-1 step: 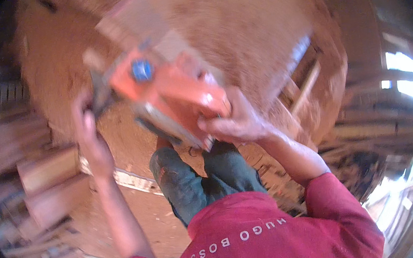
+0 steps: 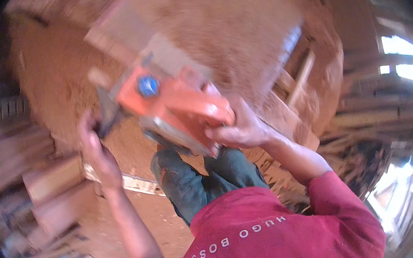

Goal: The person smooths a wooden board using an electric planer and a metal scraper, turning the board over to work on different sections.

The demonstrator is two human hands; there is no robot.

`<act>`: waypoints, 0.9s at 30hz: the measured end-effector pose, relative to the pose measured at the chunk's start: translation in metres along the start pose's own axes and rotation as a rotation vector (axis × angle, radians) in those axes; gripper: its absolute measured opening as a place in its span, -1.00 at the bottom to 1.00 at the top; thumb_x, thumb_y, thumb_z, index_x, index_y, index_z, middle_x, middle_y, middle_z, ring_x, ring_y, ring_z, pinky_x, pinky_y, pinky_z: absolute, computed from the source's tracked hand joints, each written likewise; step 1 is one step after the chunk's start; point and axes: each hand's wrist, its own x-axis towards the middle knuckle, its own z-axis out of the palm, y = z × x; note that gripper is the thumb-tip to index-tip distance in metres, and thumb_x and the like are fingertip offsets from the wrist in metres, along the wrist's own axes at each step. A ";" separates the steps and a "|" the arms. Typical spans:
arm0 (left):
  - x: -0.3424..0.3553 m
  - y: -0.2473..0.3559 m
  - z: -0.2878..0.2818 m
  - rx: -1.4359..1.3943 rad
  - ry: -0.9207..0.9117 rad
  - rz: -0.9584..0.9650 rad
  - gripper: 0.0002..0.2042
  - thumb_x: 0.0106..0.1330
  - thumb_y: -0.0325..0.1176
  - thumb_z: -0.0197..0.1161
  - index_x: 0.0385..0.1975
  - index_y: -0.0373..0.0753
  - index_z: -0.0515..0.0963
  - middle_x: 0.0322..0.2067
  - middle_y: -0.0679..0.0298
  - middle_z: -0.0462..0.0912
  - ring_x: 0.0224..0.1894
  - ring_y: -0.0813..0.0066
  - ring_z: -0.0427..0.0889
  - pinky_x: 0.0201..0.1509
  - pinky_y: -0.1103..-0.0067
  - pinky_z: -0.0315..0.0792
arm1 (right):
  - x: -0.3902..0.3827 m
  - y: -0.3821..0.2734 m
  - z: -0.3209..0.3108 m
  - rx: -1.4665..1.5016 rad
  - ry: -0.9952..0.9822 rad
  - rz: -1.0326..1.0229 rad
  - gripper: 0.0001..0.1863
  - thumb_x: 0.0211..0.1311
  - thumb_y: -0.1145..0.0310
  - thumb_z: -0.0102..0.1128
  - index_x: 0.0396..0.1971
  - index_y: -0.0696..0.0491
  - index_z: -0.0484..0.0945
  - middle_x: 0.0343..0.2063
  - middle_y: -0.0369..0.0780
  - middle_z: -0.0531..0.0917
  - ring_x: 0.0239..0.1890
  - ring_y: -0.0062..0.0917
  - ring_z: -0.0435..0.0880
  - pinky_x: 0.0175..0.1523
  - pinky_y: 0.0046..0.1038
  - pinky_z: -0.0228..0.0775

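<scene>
I hold up an orange power planer (image 2: 173,107) with a blue knob (image 2: 148,86) on top and a metal lower edge. My right hand (image 2: 235,128) is closed round its rear handle. My left hand (image 2: 100,152) is at the dark fin-like part (image 2: 110,112) at the tool's front left; its fingertips are blurred, so I cannot tell whether they grip it or only touch it. Behind the planer is a pale wooden board (image 2: 119,29), smeared by motion.
Reddish sawdust (image 2: 224,18) covers the ground and a broad surface ahead. Stacked boards (image 2: 53,179) lie at the left. A pale beam (image 2: 301,78) and dark timber pieces are at the right, with bright openings (image 2: 407,60) in the wall. My legs (image 2: 207,175) show below the tool.
The planer and both my hands sit a little lower and slightly to the right in the view. My right hand still grips the handle.
</scene>
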 end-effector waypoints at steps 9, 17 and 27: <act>-0.300 -0.106 0.042 0.590 -0.214 -0.468 -0.41 0.56 0.01 -0.19 0.02 -0.53 0.47 0.04 -0.26 0.49 0.17 -0.09 0.42 0.26 0.24 0.24 | -0.310 0.072 -0.091 -0.003 0.735 0.070 -0.66 -0.05 0.33 0.27 -0.23 0.18 0.59 -0.42 -0.29 0.63 -0.36 -0.62 0.54 -0.20 -0.45 0.48; -0.368 -0.071 -0.003 0.848 -0.414 -0.576 -0.40 0.54 0.00 -0.20 -0.02 -0.55 0.51 -0.03 -0.22 0.59 0.05 -0.03 0.56 0.15 0.28 0.38 | -0.422 0.173 -0.159 0.069 1.348 0.118 -0.71 -0.01 0.36 0.29 -0.27 0.19 0.63 -0.48 -0.25 0.68 -0.39 -0.66 0.59 -0.25 -0.46 0.49; -0.314 -0.003 0.028 0.693 -0.278 -0.575 -0.36 0.54 0.08 -0.21 0.13 -0.50 0.41 0.01 -0.13 0.58 0.10 0.13 0.55 0.18 0.32 0.39 | -0.428 0.272 -0.264 -0.117 1.644 0.353 -0.55 -0.04 0.15 0.37 -0.21 0.17 0.63 -0.25 0.10 0.69 -0.14 -0.03 0.69 -0.05 -0.14 0.52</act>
